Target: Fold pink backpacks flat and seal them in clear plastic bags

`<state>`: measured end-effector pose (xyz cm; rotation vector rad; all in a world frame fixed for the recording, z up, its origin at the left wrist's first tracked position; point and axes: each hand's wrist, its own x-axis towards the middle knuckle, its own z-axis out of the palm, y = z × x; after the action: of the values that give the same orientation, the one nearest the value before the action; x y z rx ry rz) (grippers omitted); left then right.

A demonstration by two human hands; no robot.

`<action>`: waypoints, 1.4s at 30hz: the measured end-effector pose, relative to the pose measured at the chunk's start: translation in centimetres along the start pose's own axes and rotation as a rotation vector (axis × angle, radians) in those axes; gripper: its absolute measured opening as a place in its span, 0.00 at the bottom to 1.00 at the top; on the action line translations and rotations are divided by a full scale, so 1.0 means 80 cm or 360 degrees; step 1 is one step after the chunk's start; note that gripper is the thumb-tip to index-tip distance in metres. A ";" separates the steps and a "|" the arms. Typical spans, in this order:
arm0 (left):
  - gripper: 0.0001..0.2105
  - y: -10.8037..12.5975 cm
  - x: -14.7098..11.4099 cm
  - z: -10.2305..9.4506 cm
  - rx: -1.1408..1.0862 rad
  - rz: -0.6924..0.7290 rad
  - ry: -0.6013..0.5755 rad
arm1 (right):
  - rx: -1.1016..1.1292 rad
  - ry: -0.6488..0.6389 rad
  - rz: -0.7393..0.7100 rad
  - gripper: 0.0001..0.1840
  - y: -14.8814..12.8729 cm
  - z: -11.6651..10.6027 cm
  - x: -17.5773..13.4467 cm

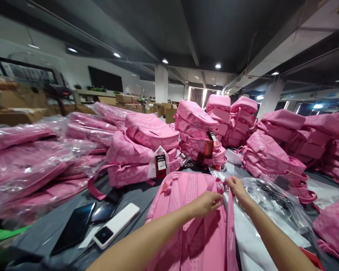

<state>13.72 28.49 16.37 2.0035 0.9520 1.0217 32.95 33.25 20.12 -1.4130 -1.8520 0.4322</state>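
Observation:
A pink backpack lies in front of me with its back panel and perforated shoulder straps facing up. At the upper right edge of the bag, my right hand is closed on a pink strap that hangs down along the bag's side. My left hand is just left of it, over the back panel, with its fingers curled together. Whatever those fingers may hold is hidden. Beyond the bag stands a stack of pink backpacks with a black hang tag.
Plastic-wrapped pink bags pile up on the left. A white power bank and a dark tablet lie on the grey table cover. Clear plastic bags are at right, with more backpack stacks behind.

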 end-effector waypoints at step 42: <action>0.18 -0.019 0.019 0.003 0.0807 0.0137 0.0494 | 0.1322 -0.0075 0.0479 0.18 -0.037 -0.032 -0.019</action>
<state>14.13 30.49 15.55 2.3495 1.4144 1.2586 33.02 30.39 23.19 -1.0769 -1.2331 1.2251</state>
